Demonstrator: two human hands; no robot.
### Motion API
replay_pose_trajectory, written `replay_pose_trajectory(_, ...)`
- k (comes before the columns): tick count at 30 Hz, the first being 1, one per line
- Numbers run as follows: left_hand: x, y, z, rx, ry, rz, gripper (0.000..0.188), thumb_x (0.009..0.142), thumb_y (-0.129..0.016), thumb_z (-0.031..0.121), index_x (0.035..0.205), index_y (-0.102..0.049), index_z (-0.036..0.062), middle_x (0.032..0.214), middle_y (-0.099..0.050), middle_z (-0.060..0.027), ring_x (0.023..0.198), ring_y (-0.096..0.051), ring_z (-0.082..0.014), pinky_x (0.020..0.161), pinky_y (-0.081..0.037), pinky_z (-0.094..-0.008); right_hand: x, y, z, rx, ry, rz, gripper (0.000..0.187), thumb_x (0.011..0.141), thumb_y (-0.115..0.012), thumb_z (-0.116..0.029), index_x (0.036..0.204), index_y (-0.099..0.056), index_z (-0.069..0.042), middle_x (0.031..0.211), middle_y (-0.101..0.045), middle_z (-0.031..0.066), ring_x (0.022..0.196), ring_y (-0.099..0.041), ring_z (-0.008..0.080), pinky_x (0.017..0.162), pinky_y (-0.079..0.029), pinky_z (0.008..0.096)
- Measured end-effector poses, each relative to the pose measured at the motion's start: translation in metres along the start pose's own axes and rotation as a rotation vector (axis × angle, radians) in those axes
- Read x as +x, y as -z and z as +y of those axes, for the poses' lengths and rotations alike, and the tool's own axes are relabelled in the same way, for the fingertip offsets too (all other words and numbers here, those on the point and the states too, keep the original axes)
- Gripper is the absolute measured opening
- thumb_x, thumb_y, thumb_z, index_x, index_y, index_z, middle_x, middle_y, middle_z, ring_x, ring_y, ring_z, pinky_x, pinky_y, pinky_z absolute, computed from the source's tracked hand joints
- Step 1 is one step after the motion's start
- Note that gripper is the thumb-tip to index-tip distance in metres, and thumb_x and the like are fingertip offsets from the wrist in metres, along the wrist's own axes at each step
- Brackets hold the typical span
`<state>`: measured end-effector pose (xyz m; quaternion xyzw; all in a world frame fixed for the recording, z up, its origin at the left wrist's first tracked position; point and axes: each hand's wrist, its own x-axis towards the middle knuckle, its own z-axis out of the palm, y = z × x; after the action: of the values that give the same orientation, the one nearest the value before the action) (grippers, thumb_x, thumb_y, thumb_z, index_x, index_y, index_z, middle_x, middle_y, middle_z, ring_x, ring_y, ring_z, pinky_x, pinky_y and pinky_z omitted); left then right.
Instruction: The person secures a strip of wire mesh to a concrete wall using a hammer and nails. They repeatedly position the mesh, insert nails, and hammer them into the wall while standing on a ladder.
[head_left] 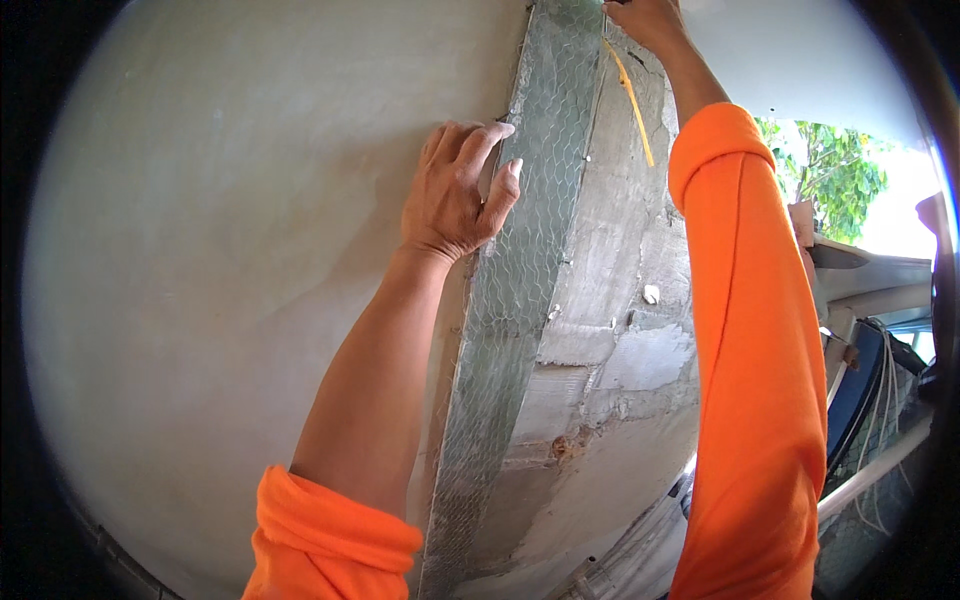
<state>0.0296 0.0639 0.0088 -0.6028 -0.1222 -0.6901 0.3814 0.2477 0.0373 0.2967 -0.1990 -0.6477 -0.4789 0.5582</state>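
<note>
A long strip of wire mesh point(525, 200) with a hexagonal pattern runs down a grey-green band at the wall's corner. My left hand point(455, 190) lies against the smooth plaster wall point(230, 220), its fingertips at the strip's left edge. Thumb and index finger stand apart there, with nothing visible between them. Raised high, my right hand point(648, 22) is at the top of the picture beside the strip's right edge. Its fingers are drawn together, partly cut off by the frame, so what they pinch cannot be made out. Below it, a thin yellow strip point(630, 95) lies against the rough wall.
Rough masonry point(610, 260) with patchy mortar lies right of the mesh. A white panel point(800, 50) is at upper right, above green foliage point(835, 175). Pale cords point(882, 400), a dark blue object point(858, 395) and a pale pole point(875, 470) stand beyond my right sleeve.
</note>
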Motion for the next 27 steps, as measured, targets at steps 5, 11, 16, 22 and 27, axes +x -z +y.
replay_pose_trajectory(5, -0.001, 0.000, -0.001, 0.000, -0.002, 0.012, 0.035, 0.095, -0.062, 0.028, 0.121, -0.066, 0.0048, 0.114, -0.067, -0.0154, 0.109, -0.060, -0.0346, 0.101, -0.048, -0.0463, 0.003, -0.008, 0.003, 0.012, -0.012, 0.056, 0.010, 0.078, -0.072, -0.012, 0.084, -0.077, -0.006, 0.083, -0.076, 0.0153, 0.081, -0.075, 0.0300, 0.077, -0.058, 0.0395)
replay_pose_trajectory(11, -0.001, 0.000, 0.000, -0.010, -0.009, 0.012, 0.035, 0.095, -0.062, 0.030, 0.121, -0.066, 0.0054, 0.114, -0.068, -0.0144, 0.109, -0.061, -0.0339, 0.101, -0.049, -0.0460, 0.005, -0.011, 0.005, -0.014, 0.004, 0.087, 0.010, 0.078, -0.072, -0.012, 0.085, -0.077, -0.006, 0.085, -0.077, 0.0155, 0.083, -0.075, 0.0310, 0.079, -0.059, 0.0401)
replay_pose_trajectory(16, -0.001, 0.000, -0.001, 0.003, -0.011, 0.011, 0.036, 0.095, -0.062, 0.030, 0.122, -0.066, 0.0061, 0.115, -0.069, -0.0139, 0.109, -0.061, -0.0337, 0.101, -0.049, -0.0461, 0.010, -0.011, 0.009, -0.012, -0.009, 0.054, 0.011, 0.078, -0.071, -0.012, 0.085, -0.077, -0.006, 0.085, -0.077, 0.0151, 0.084, -0.075, 0.0311, 0.079, -0.059, 0.0402)
replay_pose_trajectory(22, -0.002, 0.000, -0.002, -0.007, 0.003, -0.022, 0.037, 0.098, -0.060, 0.032, 0.126, -0.066, 0.0073, 0.119, -0.068, -0.0150, 0.112, -0.061, -0.0346, 0.102, -0.048, -0.0459, 0.015, -0.009, 0.009, -0.071, -0.034, -0.046, 0.012, 0.078, -0.070, -0.015, 0.084, -0.077, -0.007, 0.085, -0.077, 0.0155, 0.083, -0.075, 0.0319, 0.078, -0.059, 0.0399)
replay_pose_trajectory(27, -0.004, 0.000, -0.002, -0.006, 0.010, -0.010, 0.038, 0.098, -0.061, 0.033, 0.126, -0.065, 0.0078, 0.118, -0.068, -0.0153, 0.111, -0.061, -0.0348, 0.102, -0.048, -0.0460, 0.019, -0.009, 0.004, -0.205, 0.043, -0.089, 0.014, 0.078, -0.070, -0.018, 0.084, -0.078, -0.008, 0.088, -0.077, 0.0173, 0.087, -0.075, 0.0346, 0.082, -0.060, 0.0423)
